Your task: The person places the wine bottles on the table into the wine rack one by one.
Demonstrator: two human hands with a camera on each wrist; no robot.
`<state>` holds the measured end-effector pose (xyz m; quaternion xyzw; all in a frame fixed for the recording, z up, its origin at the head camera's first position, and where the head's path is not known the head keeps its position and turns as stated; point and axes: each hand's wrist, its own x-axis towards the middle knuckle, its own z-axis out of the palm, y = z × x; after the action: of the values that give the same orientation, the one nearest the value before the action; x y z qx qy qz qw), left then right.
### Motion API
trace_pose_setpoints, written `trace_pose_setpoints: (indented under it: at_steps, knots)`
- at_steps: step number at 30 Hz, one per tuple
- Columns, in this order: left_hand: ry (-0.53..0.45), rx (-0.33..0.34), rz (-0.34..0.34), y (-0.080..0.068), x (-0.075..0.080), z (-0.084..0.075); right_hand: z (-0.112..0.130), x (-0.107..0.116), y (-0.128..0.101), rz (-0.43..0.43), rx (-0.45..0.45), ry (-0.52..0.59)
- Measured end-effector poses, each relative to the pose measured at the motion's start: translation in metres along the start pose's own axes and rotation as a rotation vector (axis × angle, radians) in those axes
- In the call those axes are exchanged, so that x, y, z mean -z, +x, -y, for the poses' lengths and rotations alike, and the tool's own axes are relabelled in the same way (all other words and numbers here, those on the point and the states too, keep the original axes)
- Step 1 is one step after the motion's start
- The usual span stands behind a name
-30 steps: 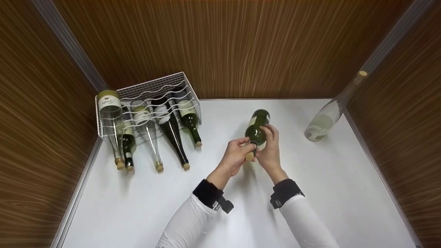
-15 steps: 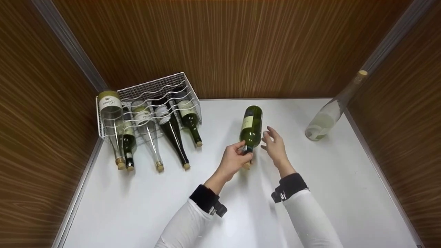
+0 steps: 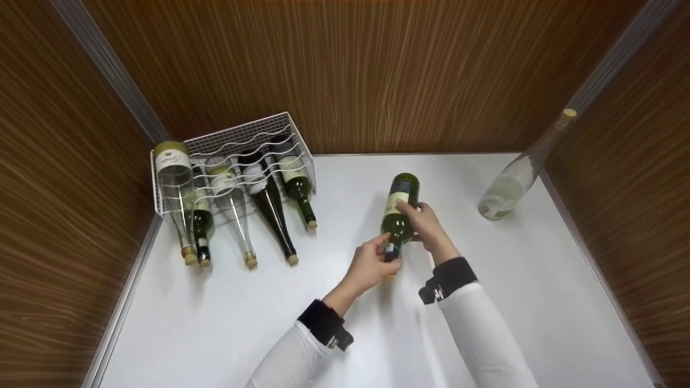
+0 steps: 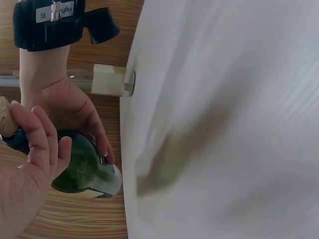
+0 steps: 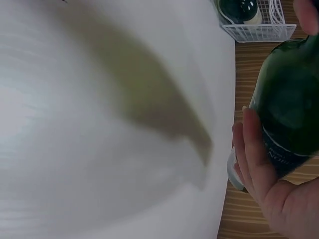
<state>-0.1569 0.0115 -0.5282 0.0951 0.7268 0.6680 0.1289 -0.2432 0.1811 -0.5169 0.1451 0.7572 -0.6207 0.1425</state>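
Since the earlier frame the left hand still pinches the corked neck of the green bottle, held above the table at centre, while the right hand, previously released at 3 o'clock, now grasps its body; label text apparently illegible.

A white table carries a wire rack and clear bottle
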Motion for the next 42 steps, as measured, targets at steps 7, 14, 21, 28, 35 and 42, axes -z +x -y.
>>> trace_pose_setpoints:
  at_steps: [7,14,21,28,35,42]
  knots:
    - [0.025,0.111,-0.055,-0.002,0.001,-0.002,-0.004,-0.012,-0.001,-0.083,-0.033,0.059]
    - [-0.099,0.265,-0.095,-0.007,0.001,0.001,-0.008,-0.027,-0.003,-0.119,-0.013,0.099]
    - [0.124,0.070,-0.206,-0.023,0.010,0.007,-0.005,-0.047,-0.007,-0.051,0.028,0.218]
    - [0.225,-0.103,-0.355,-0.038,0.027,0.007,0.017,-0.070,-0.015,0.033,0.119,0.291]
    - [0.309,-0.210,-0.534,-0.043,0.049,0.001,0.036,-0.093,-0.027,0.115,0.236,0.179]
    - [0.322,-0.239,-0.646,-0.041,0.074,-0.002,0.037,-0.110,-0.027,0.249,0.386,0.037]
